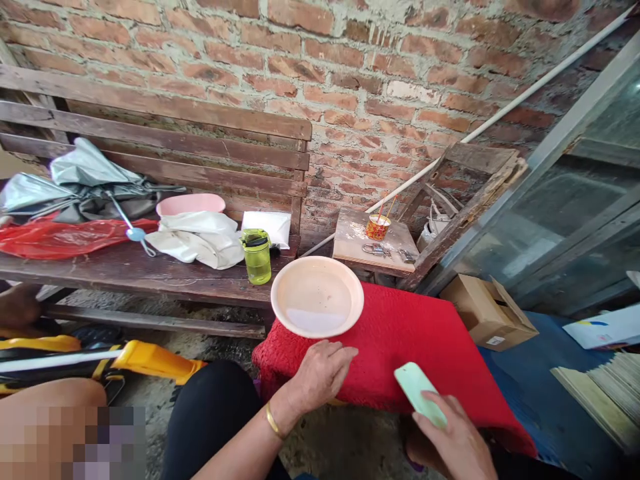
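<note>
My right hand [455, 433] grips a flat, mint-green mobile phone [413, 387] by its near end, above the red cloth [415, 327]. A small dark spot shows near the phone's far corner. My left hand [325, 375], with a gold bangle [273, 421] at the wrist, is just in front of a pale pink basin [280, 313]. Its fingers are loosely stretched and hold nothing that I can see. Whether they touch the cloth I cannot tell. Shallow water with dark specks lies in the basin, which stands on the cloth's left end.
A wooden bench [125, 270] on the left bears a green bottle [257, 257], white bags [200, 240] and a folded umbrella [95, 177]. Behind, a small wooden stand [345, 243] holds a red cup [377, 228] and padlocks [376, 250]. A cardboard box [480, 310] stands right.
</note>
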Demonstrator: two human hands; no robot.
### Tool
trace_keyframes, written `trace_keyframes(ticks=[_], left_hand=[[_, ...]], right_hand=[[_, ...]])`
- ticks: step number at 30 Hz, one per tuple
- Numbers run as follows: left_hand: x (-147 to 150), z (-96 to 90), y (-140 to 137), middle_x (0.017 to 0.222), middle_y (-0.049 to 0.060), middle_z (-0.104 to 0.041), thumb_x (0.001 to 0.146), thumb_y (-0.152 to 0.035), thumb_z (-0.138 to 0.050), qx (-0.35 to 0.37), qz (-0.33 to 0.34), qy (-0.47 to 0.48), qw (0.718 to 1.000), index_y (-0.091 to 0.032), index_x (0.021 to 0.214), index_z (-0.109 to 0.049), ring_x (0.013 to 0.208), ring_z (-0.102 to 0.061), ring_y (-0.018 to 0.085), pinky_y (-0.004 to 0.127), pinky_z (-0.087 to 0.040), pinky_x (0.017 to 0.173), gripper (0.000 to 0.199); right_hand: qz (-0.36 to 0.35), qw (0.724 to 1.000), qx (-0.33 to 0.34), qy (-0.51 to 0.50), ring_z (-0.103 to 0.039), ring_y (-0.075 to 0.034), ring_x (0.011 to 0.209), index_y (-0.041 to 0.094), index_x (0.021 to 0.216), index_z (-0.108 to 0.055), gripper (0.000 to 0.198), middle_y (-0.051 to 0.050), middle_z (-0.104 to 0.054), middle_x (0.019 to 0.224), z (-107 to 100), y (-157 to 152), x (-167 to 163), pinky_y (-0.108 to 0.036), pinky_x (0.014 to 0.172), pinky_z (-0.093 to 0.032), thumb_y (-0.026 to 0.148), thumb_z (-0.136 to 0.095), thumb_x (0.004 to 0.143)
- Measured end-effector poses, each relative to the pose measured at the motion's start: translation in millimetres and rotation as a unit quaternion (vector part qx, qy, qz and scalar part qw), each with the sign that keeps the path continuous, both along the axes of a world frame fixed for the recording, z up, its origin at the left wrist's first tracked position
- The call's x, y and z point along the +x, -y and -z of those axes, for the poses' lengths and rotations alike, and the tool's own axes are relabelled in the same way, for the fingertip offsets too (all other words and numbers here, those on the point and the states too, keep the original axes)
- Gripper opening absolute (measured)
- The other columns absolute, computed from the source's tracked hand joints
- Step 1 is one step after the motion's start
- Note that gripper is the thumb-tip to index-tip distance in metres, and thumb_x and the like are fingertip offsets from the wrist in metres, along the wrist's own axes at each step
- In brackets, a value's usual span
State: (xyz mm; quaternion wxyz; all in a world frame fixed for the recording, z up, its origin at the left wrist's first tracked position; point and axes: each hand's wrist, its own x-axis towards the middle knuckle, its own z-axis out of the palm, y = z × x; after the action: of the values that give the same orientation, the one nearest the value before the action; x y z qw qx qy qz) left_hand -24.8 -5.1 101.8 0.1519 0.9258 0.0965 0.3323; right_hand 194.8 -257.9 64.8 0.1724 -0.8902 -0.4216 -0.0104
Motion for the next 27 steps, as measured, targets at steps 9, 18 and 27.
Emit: trace_keyframes(ticks=[9, 18, 27], left_hand=[[-10, -6.1, -35, 0.076, 0.000, -0.066, 0.091, -0.005, -0.047, -0.077, -0.164, 0.270, 0.946, -0.019, 0.111, -0.059, 0.067, -0.064, 0.011, 0.021, -0.052, 0.064, 0.027], [-12, 3.9, -44, 0.082, 0.002, -0.064, 0.092, -0.008, -0.044, -0.112, -0.172, 0.209, 0.956, -0.020, 0.105, -0.061, 0.077, -0.063, 0.014, 0.025, -0.051, 0.071, 0.025], [6, 6.2, -43, 0.096, 0.006, -0.067, 0.095, -0.021, -0.051, -0.037, -0.219, -0.084, 0.971, -0.022, 0.107, -0.067, 0.093, -0.059, 0.024, 0.041, -0.042, 0.083, 0.020]], right_hand=[[-0.155, 0.980, -0.096, -0.077, -0.062, -0.027, 0.111, 0.029, 0.119, -0.069, 0.042, -0.007, -0.066, 0.118, -12, -125, -92, -0.039, 0.097, -0.048, 0.033, -0.061, 0.077], [0.025, 0.999, 0.019, -0.037, -0.069, -0.031, 0.085, 0.026, 0.113, -0.067, 0.051, -0.009, -0.066, 0.099, 7, -37, 7, -0.042, 0.070, -0.056, 0.060, -0.046, 0.082], [-0.110, 0.991, -0.049, -0.066, -0.066, -0.023, 0.091, 0.026, 0.115, -0.067, 0.035, -0.005, -0.065, 0.101, 2, -127, -62, -0.033, 0.082, -0.052, 0.038, -0.053, 0.085]])
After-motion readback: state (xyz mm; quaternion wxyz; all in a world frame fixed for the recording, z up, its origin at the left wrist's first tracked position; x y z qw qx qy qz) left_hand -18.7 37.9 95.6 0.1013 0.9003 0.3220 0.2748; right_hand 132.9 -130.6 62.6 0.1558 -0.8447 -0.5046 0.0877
